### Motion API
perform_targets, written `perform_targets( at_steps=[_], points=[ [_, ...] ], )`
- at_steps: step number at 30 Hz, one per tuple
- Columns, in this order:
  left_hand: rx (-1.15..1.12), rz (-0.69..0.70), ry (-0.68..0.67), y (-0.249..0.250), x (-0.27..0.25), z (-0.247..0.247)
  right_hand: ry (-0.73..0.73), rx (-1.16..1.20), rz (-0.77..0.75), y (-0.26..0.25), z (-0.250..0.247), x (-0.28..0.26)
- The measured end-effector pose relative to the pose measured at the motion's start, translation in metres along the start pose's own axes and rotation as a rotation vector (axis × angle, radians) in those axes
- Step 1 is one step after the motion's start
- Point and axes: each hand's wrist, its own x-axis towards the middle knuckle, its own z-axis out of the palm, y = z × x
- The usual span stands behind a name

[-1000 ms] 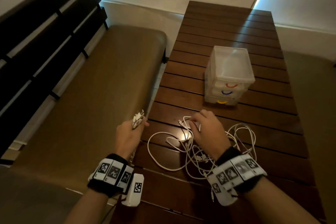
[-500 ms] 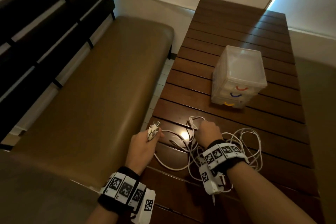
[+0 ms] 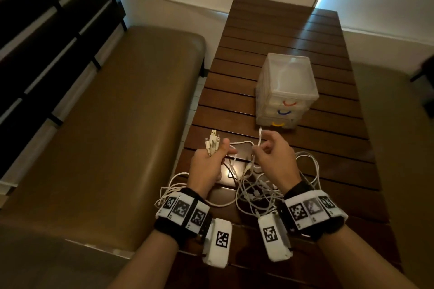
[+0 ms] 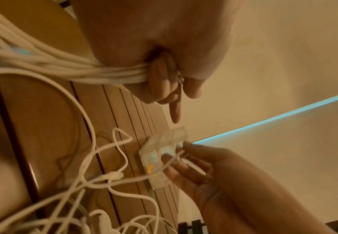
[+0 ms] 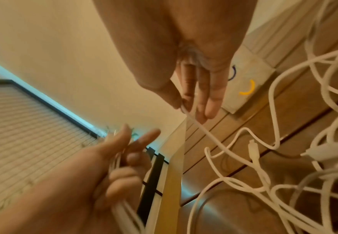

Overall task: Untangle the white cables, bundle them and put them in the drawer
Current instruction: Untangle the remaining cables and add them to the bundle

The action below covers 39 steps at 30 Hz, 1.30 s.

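A tangle of white cables lies on the near end of the dark slatted table. My left hand grips a bunch of cable ends with the plugs sticking up, its forefinger stretched out; the strands run out of the fist. My right hand is lifted beside it and pinches one cable end between thumb and fingers; that cable trails down to the heap. Just beyond the hands stands a clear plastic drawer unit with red, blue and yellow handles, drawers closed.
A brown padded bench runs along the table's left side, with a dark slatted backrest behind it. The far half of the table stretches toward the wall. Another brown seat lies to the right.
My right hand has risen off the heap with one cable end pinched in it. My left hand, still holding its bunch of plugs, has moved in over the table toward it.
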Motion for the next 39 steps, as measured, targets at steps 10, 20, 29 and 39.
perform_targets(
  at_steps=[10, 20, 29, 39],
  points=[
    [-0.149, -0.018, -0.066, 0.012, 0.002, 0.013, -0.195, 0.329, -0.235, -0.018, 0.007, -0.044],
    [-0.619, 0.096, -0.049, 0.042, -0.012, -0.021, -0.303, 0.182, -0.323, 0.005, 0.024, -0.058],
    [-0.39, 0.34, -0.102, 0.081, -0.017, -0.041, -0.318, -0.131, -0.555, -0.01, 0.011, -0.034],
    [-0.402, 0.428, -0.028, 0.107, -0.016, -0.062, -0.27, -0.2, -0.334, 0.041, -0.01, -0.014]
  ],
)
